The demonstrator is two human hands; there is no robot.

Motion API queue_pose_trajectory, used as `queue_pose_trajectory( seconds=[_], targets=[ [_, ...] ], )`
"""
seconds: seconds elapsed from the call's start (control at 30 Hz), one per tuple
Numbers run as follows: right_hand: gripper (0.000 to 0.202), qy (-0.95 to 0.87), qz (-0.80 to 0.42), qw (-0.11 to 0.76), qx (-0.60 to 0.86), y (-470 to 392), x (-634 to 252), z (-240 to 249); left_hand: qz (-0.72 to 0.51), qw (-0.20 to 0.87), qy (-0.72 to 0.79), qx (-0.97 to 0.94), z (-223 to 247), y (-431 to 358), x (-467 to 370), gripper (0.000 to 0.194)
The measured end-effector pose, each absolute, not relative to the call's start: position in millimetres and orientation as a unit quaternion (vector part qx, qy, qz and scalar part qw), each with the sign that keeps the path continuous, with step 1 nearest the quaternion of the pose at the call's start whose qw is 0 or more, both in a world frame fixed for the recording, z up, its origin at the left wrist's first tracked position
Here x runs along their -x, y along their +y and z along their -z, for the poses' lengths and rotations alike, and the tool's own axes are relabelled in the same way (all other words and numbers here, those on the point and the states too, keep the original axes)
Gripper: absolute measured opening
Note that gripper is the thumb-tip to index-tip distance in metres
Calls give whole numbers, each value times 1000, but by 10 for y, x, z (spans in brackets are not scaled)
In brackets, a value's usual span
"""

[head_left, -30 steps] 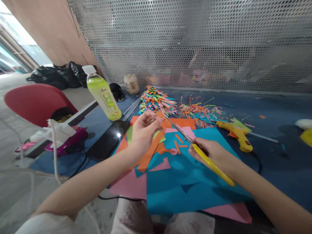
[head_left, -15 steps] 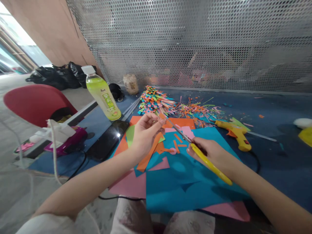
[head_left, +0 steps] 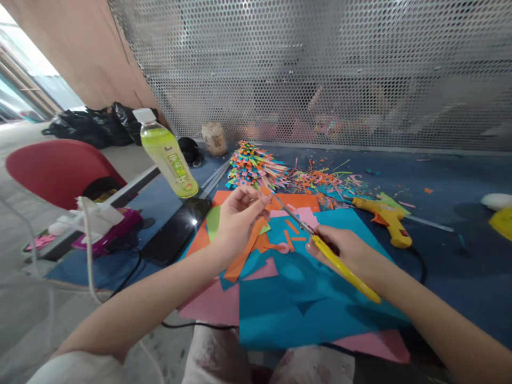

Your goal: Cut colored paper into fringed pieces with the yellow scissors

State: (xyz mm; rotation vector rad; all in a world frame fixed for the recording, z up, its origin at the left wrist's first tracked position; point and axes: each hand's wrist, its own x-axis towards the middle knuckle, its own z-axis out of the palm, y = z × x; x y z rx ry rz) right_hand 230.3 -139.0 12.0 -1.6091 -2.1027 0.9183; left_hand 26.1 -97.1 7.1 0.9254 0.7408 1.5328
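My left hand (head_left: 242, 218) is closed in a pinch on a small orange paper strip (head_left: 265, 190), whose end pokes up past the fingertips. Gripped in my right hand (head_left: 340, 248) is a pair of yellow-handled scissors (head_left: 344, 269). Its narrow blades point up and left, their tips right by the strip; whether they touch it I cannot tell. Below both hands lie blue paper sheets (head_left: 288, 314), several short orange strips (head_left: 291, 226), a pink paper scrap (head_left: 264, 270) and a long orange strip (head_left: 242, 261). Just behind stands a cone of many-coloured paper pieces (head_left: 252, 165).
A yellow glue gun (head_left: 386, 220) lies to the right, its cord trailing forward. Loose paper clippings (head_left: 324, 178) heap behind it. At the left are a green drink bottle (head_left: 170, 157), a black phone (head_left: 176, 229) and a purple tissue box (head_left: 108, 234). A perforated metal panel (head_left: 320, 64) rises behind.
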Motion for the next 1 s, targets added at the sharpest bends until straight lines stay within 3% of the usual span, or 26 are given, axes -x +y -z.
queue_pose_trajectory(
  seconds=[1.0],
  targets=[
    [38, -732, -318, 188, 572, -1369, -2270, -102, -649, 586, 304, -379, -12, -937, -231, 25]
  ],
)
